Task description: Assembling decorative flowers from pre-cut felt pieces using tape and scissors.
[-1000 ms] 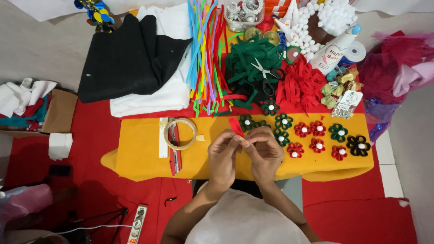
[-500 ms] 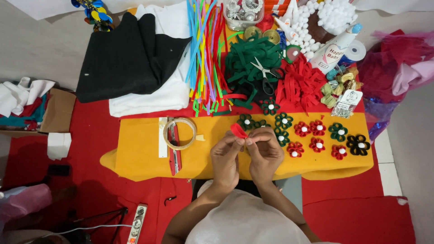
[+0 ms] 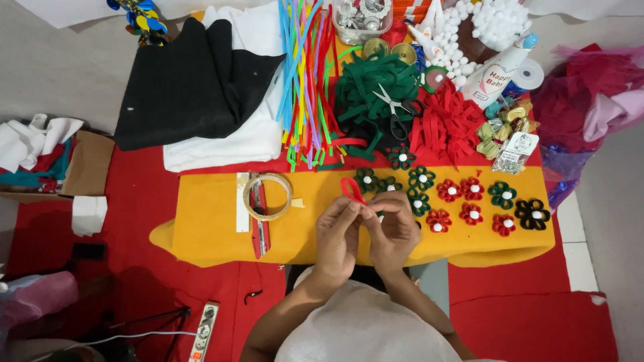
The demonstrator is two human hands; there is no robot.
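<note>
Left hand & right hand meet over the near edge of the yellow felt sheet, fingertips pinched narrow on a small red felt loop that sticks up between them, tilted toward the far-left. Both hands hold it; the loop's lower end is hidden by the fingers, so can't tell how it's secured.

Risks, as I judge them: the grip is only at the loop's base, so a slip would let the strip spring open & lose its shape. Finished felt flowers, red & green w/ white centres, lie just beside the right hand toward the sheet's right edge; a knuckle sweep could knock the nearest ones out of their rows. Tape roll & a craft knife sit near the left hand, toward the sheet's left side; reaching blind that way risks catching the blade. Scissors rest on the green felt strips beyond the far edge, well apart.
</note>
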